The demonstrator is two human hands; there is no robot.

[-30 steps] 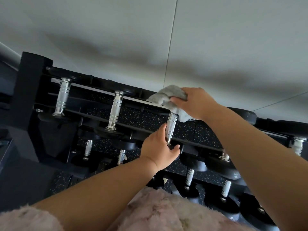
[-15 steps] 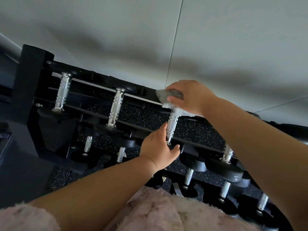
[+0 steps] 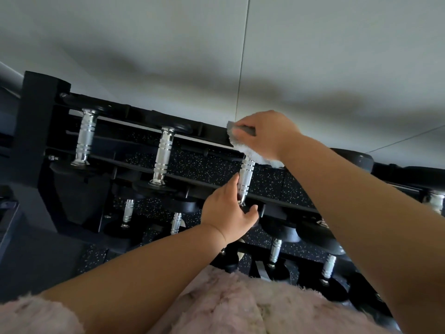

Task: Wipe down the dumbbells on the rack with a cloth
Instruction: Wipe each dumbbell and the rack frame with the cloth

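A black rack (image 3: 41, 131) holds rows of dumbbells with chrome handles and black heads. My right hand (image 3: 267, 135) presses a grey cloth (image 3: 243, 145) onto the far head of the third dumbbell on the top row. Its chrome handle (image 3: 246, 175) shows between my hands. My left hand (image 3: 228, 213) grips the near end of that handle and the near head, which it mostly hides. Two more top-row dumbbells (image 3: 85, 138) (image 3: 163, 156) sit to the left.
Lower rows hold more dumbbells (image 3: 275, 251) (image 3: 127, 213). A pale grey wall (image 3: 216, 56) rises right behind the rack. Speckled black rubber flooring (image 3: 199, 165) shows through the rack. My fuzzy pink garment (image 3: 228, 307) fills the bottom of the view.
My right hand has bunched the cloth tighter and shifted it slightly along the far head of the dumbbell. My left hand has stayed on the near end.
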